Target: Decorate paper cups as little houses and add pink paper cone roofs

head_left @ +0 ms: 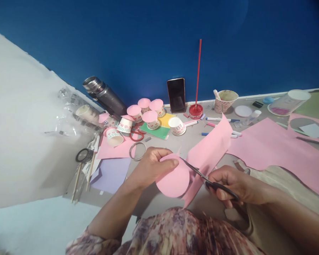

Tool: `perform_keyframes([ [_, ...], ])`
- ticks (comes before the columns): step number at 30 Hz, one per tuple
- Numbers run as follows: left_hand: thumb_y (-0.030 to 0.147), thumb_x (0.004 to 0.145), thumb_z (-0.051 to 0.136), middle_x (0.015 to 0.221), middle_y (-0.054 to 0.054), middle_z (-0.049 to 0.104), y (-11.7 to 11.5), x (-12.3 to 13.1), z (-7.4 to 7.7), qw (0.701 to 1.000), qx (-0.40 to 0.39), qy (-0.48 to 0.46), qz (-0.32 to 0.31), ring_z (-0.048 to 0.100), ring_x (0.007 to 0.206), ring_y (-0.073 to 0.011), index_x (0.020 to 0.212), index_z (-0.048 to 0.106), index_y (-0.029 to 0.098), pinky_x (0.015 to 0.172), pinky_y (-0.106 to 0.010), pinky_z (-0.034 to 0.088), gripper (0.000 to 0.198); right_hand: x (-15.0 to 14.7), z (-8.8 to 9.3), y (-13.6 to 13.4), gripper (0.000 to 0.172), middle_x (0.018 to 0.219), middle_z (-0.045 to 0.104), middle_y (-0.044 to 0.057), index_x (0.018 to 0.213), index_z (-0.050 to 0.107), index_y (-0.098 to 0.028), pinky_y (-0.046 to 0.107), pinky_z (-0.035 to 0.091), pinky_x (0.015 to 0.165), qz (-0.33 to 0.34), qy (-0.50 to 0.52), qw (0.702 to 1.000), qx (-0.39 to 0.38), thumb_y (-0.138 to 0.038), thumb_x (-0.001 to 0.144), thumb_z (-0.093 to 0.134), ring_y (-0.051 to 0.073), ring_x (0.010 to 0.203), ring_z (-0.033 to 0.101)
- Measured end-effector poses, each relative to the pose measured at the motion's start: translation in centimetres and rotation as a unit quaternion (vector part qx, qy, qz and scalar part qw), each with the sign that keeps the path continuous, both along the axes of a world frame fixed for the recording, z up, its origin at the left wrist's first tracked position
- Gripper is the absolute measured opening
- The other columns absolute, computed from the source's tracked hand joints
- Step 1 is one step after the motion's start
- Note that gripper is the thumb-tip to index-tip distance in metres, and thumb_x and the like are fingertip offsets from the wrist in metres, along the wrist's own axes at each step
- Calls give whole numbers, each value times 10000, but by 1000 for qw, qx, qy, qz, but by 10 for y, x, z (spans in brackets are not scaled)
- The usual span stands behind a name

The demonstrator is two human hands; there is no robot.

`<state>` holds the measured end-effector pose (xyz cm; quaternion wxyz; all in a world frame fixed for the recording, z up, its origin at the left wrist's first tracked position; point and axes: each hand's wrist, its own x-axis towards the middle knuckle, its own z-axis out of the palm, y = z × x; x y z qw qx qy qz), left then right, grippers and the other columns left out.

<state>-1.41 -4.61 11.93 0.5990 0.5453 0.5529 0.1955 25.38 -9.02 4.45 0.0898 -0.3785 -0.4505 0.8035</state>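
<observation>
My left hand (152,164) pinches a piece of pink paper (202,156), thumb on top of a rounded part (173,179) cut nearly into a circle. My right hand (232,184) grips black-handled scissors (202,174), whose blades point left into the pink paper beside the rounded part. The rest of the sheet stands up between my hands toward the back.
Several small paper cups (151,119), some capped with pink discs, stand at the back by a steel flask (104,95), a phone (176,95) and a red stick in a red lid (196,110). Markers (218,119), red scissors (136,134), tape rings (137,150) and large pink sheets (273,148) lie around.
</observation>
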Motion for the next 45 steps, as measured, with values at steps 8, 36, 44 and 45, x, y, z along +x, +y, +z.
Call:
perform_keyframes([
  [8,384,719,714,573,-2,577,1,2,2,1000,-14,0,-11,544,512,-124,649,647,141,451,-212,374,262,0,1,1,439,507,565,-39,731,633,-159,142,259,364,2,-4,1000,-2,-564,719,801,44,403,397],
  [36,310,711,696,576,21,593,7,5,9,998,-29,12,-50,555,517,-107,622,641,156,460,-189,390,186,1,-1,0,481,501,571,-42,729,655,-158,150,242,353,5,10,1000,-6,-608,686,817,45,395,384],
  [44,322,720,686,579,39,536,10,1,8,996,-38,17,-75,500,531,-94,633,636,153,475,-197,358,197,3,-6,-1,568,522,560,-37,771,667,-151,144,274,355,21,13,1000,12,-694,699,815,64,429,451],
  [45,327,727,684,572,45,518,10,0,8,995,-41,17,-84,481,526,-89,625,626,154,476,-198,346,209,3,-6,-1,576,527,557,-35,779,667,-150,142,282,358,24,18,999,13,-701,702,813,70,441,467],
])
